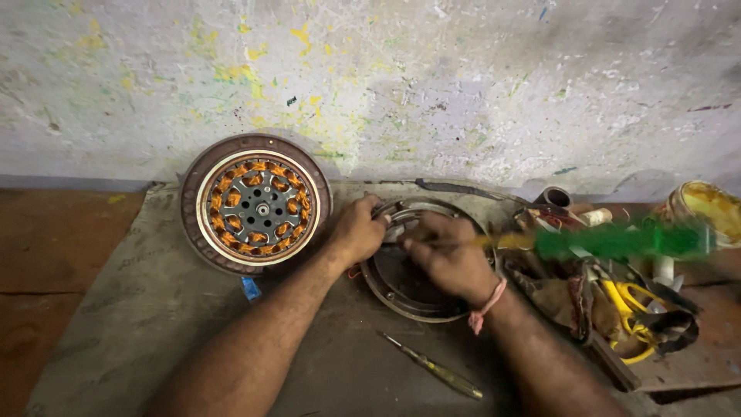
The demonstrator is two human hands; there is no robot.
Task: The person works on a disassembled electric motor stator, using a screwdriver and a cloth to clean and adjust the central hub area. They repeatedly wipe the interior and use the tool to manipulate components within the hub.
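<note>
A big grey mat (154, 324) lies on the floor. A round motor part with orange copper coils (256, 205) leans at its back edge. Beside it, the left hand (356, 230) grips the rim of a dark round metal cover (401, 286). The right hand (448, 259) holds a green-handled screwdriver (617, 241) on it
</note>
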